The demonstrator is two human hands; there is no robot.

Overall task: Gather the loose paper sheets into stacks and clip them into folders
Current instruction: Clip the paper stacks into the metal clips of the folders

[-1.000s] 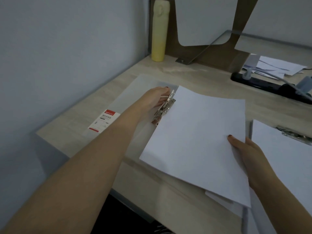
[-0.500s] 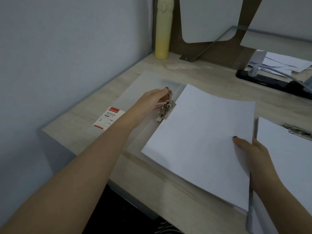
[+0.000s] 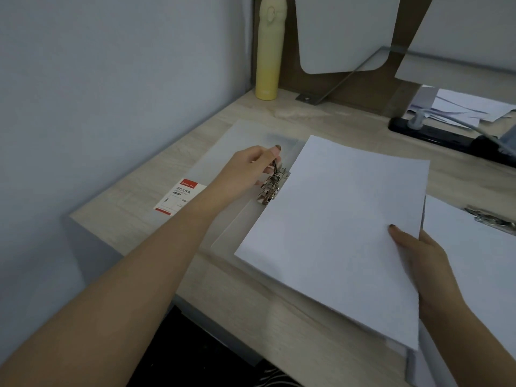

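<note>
1. Table (image 3: 134, 208): we see pale wood grain; its near edge is lost in shadow.
2. Paper stack (image 3: 335, 233) lies angled on the open clear folder (image 3: 245, 135), hiding most of the folder's right half.
3. Second clipped stack (image 3: 474, 261), far right, is cut off by the frame.
4. Right hand (image 3: 418, 255): grip pinched on the stack's right edge, thumb on top, fingers hidden beneath.
5. Left hand (image 3: 248, 169): grip closed on the lever of the metal clip (image 3: 272, 185).
6. We cannot read the label (image 3: 180, 195).

Head view: looks forward-down, close over desk (image 3: 321, 317).
</note>
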